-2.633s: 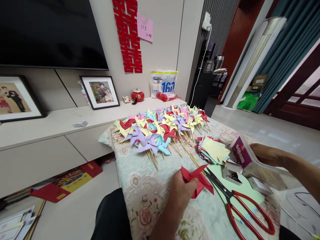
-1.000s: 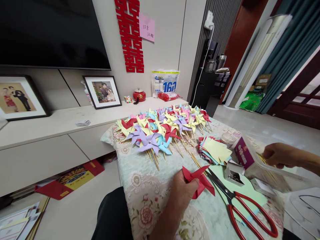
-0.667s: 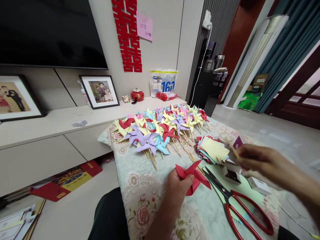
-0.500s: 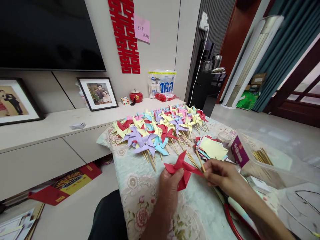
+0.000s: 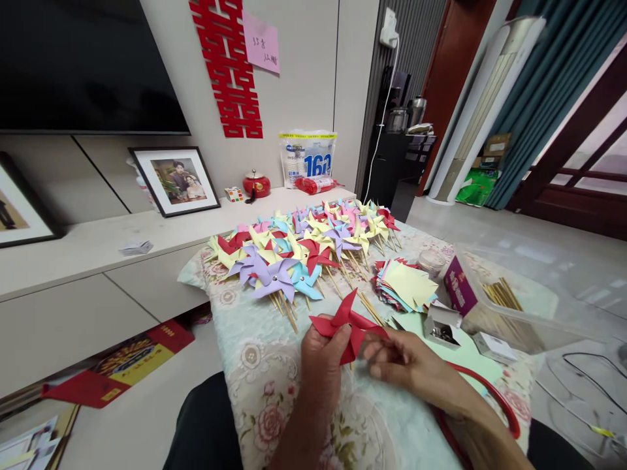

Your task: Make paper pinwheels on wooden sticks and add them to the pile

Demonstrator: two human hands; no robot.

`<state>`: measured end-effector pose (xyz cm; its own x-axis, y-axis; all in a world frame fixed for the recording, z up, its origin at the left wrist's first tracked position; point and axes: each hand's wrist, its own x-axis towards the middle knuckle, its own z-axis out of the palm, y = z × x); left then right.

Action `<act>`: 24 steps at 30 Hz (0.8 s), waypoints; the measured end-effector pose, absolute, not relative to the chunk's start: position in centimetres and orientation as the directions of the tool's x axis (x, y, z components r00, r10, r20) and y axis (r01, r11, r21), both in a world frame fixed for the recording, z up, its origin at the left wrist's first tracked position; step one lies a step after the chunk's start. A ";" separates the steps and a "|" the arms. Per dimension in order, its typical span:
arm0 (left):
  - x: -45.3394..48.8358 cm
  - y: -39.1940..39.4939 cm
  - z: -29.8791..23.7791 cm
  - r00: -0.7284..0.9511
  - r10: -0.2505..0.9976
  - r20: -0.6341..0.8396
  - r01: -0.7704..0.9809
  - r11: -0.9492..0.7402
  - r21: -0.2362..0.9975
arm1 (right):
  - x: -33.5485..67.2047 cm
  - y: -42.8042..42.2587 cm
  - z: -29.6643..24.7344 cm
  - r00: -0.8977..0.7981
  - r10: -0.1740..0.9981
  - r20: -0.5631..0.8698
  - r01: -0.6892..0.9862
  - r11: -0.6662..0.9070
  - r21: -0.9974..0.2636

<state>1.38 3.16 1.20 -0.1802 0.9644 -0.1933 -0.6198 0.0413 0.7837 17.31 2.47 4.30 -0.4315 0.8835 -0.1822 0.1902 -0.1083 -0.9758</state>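
A red paper pinwheel [image 5: 355, 331] is pinched in my left hand [image 5: 323, 356], the thumb pressed on its middle. Close by its right side, my right hand [image 5: 409, 365] has bent fingers near the lower blade; they are blurred and partly behind the paper. A short bit of a thin wooden stick [image 5: 351, 367] shows under the pinwheel, and the rest of it is hidden. Several loose wooden sticks [image 5: 369, 307] lie just beyond. Finished pinwheels [image 5: 275, 279] in many colours are heaped on the floral tablecloth [image 5: 264, 385].
Cut paper squares [image 5: 406, 284] are stacked at the right, near an open small box [image 5: 443, 326] of dark metal bits. Red-handled scissors [image 5: 499, 398] lie under my right forearm. A clear bin [image 5: 529, 320] holds more sticks. A white cabinet [image 5: 98, 251] runs along the wall.
My right hand has moved left and in to the pinwheel. The stick it held upright is now mostly hidden behind the paper. The view has shifted right.
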 end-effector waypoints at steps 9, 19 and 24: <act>1.7 2.9 0.8 -0.076 0.993 -0.091 -0.303 0.064 0.951 | 17.6 2.9 4.3 -0.288 0.958 -0.014 0.093 0.013 -0.996; 2.1 2.5 -0.4 0.059 0.997 -0.055 -0.249 0.068 0.966 | 18.2 3.3 2.9 -0.311 0.950 -0.001 0.176 0.057 -0.983; 1.9 2.4 -0.7 0.065 0.997 -0.049 -0.248 0.063 0.967 | 17.8 3.0 3.6 -0.308 0.949 0.060 0.218 0.132 -0.967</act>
<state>1.94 2.38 -0.72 0.0646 0.9967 -0.0486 -0.2480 0.0632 0.9667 17.83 2.95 3.60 -0.3084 0.9494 0.0601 0.2180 0.1320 -0.9670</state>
